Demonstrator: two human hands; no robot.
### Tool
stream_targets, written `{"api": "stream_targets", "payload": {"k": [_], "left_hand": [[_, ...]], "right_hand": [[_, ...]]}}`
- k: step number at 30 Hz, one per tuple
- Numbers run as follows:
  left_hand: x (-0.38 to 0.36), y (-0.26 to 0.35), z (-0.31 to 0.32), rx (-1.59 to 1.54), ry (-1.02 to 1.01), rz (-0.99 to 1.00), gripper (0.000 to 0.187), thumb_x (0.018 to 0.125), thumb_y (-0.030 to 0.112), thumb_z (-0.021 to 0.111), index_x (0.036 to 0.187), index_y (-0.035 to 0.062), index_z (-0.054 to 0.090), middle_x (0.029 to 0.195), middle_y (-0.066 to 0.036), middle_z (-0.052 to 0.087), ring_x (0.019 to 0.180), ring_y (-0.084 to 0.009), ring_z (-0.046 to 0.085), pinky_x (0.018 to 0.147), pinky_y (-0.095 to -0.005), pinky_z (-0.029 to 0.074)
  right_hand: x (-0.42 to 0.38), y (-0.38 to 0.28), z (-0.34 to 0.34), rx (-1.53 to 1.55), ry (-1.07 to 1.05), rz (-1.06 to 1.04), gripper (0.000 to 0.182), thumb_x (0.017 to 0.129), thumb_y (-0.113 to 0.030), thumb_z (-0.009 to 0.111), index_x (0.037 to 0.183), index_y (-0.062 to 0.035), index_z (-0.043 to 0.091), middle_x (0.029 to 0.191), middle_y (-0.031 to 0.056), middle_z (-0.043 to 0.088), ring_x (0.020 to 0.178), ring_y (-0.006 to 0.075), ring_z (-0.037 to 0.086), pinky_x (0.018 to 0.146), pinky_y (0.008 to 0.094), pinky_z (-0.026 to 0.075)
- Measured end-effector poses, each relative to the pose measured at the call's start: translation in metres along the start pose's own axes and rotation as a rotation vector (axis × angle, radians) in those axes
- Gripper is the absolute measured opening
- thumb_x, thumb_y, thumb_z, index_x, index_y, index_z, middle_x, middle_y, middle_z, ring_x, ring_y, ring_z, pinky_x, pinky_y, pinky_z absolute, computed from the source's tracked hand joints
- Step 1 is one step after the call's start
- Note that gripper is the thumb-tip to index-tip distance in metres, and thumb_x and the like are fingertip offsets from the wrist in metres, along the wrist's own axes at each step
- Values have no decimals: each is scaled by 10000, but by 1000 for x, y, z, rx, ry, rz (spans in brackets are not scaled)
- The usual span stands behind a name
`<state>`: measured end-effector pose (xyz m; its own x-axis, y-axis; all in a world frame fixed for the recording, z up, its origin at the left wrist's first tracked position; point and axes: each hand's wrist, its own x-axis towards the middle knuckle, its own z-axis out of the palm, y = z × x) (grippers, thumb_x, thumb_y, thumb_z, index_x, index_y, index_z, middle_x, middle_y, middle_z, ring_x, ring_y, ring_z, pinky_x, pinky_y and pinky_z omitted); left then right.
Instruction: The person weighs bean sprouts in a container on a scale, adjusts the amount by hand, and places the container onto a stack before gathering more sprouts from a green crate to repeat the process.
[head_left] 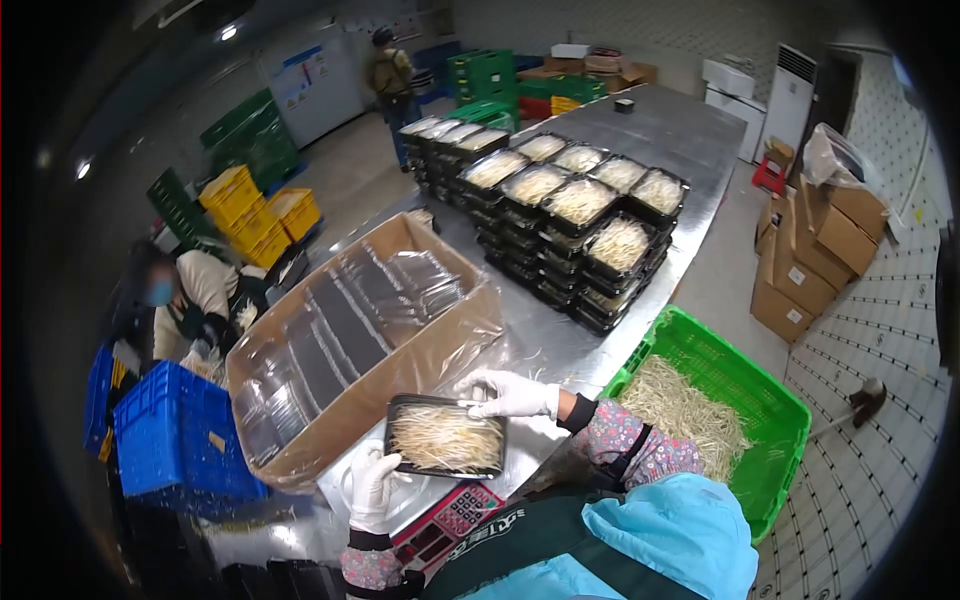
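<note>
A black plastic tray of bean sprouts [445,438] sits over a scale [455,520] with a red keypad. My left hand [373,487], in a white glove, holds the tray at its near left corner, thumb and fingers about the rim. At the far right edge of the same tray is my right hand [510,393], also gloved, with bent fingers closed at the rim. To my right stands a green crate [770,400] holding loose bean sprouts [685,415].
An open cardboard box [420,365] of stacked empty trays is just left of my hands. Stacks of filled trays [580,200] stand farther along the metal table [690,130]. A blue crate [175,430] and a masked person [200,290] are at left; another person [390,85] stands behind.
</note>
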<state>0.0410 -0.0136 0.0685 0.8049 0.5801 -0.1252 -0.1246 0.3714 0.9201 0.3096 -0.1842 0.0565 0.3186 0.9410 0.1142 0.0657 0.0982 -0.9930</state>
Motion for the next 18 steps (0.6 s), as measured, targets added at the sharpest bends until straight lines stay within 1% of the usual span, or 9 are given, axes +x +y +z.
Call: {"api": "stream_targets", "payload": {"k": [2,3,4,6,7,11,12,14,18], "left_hand": [[22,-6,29,133,-76,3,304,853,3,668,1130,-23,544,889,-58,618,727,-133,633,626,-283,610],[36,-12,34,193,-132,57,442,882,62,689,1277,-32,513,991,-82,633,866,-170,655,796,-312,590],[41,-6,55,189,-148,67,442,882,62,689,1277,-32,513,991,-82,633,866,-170,655,796,-311,590],[47,6,94,-14,-198,229,514,907,150,696,1334,-27,471,1126,-131,640,953,-237,672,819,-381,589],[49,8,97,27,-204,207,533,921,195,689,1353,-27,470,1152,-141,632,989,-247,666,899,-412,548],[68,-5,97,103,-223,139,464,951,217,644,1315,-37,510,1158,-159,631,970,-241,670,869,-378,563],[70,-7,99,101,-225,141,464,951,217,644,1315,-37,510,1158,-159,631,970,-241,670,869,-378,563],[73,-13,105,106,-212,102,438,960,204,625,1306,-40,514,1157,-162,631,962,-237,671,854,-366,566],[64,-11,103,168,-165,107,375,985,166,581,1290,-45,528,1118,-160,654,960,-221,674,838,-317,556]], "right_hand": [[-11,-22,-20,-177,-142,72,303,847,-163,745,1094,-47,612,850,-12,554,854,90,507,787,266,452],[-19,-19,-34,-224,-23,19,238,867,-131,743,1059,-44,634,858,-33,589,807,58,544,756,246,480],[-27,-20,-49,135,118,-17,245,847,-116,754,1051,-35,646,872,-19,619,784,54,564,723,225,484],[-42,-38,-93,-41,470,-122,239,812,-47,741,1030,-25,646,864,0,656,784,64,608,701,220,501],[-47,-44,-117,-98,670,-193,222,815,-40,725,1018,-27,637,856,-1,649,773,63,602,699,222,499],[-43,-43,-238,-5,1278,-484,241,804,-60,731,986,-43,573,865,14,603,749,84,558,692,244,484],[-37,-19,-284,-20,1408,-428,248,797,-71,742,968,-53,563,883,25,610,784,91,571,670,265,494],[-29,10,-335,-48,1546,-269,266,786,-94,760,943,-57,548,831,43,616,681,122,599,544,292,510],[-28,-2,-343,92,1525,-41,255,830,-170,739,956,-60,546,730,48,594,483,134,530,390,305,457]]}}
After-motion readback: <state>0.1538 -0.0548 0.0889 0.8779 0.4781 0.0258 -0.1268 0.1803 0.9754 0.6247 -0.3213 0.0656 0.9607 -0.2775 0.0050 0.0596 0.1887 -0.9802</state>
